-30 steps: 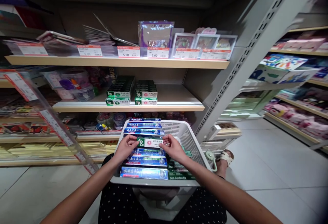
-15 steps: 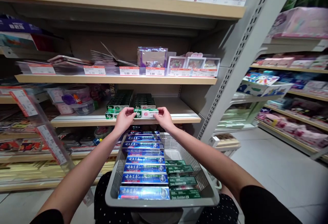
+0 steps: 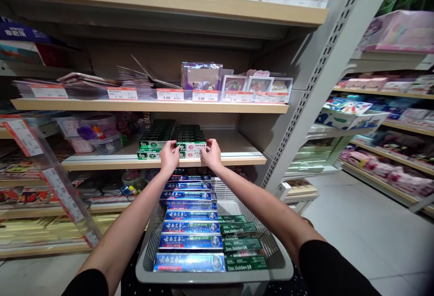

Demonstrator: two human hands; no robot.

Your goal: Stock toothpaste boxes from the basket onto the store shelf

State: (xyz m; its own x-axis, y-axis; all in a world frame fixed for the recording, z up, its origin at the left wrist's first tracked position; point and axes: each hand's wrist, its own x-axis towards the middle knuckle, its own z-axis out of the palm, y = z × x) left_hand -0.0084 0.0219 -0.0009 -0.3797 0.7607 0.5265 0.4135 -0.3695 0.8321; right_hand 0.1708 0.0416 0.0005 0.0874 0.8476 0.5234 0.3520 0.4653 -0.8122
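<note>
On the lower shelf, a green and white toothpaste box (image 3: 191, 146) sits at the front of the right stack, on top of another such box. My left hand (image 3: 170, 156) is closed on its left end, and my right hand (image 3: 211, 154) grips the right end. Just left of it stands a second stack of green toothpaste boxes (image 3: 156, 135). Below my arms, a grey basket (image 3: 213, 278) holds a column of blue toothpaste boxes (image 3: 190, 262) and a shorter column of dark green toothpaste boxes (image 3: 246, 263).
Above the stacks runs a wooden shelf edge (image 3: 149, 105) with price tags and flat packs. Clear tubs (image 3: 106, 133) stand left of the green boxes. A slotted metal post (image 3: 298, 101) rises on the right, beside an aisle with more shelves.
Both hands have brought the toothpaste box from in front of the shelf edge down and inward onto the right stack. The view has shifted slightly.
</note>
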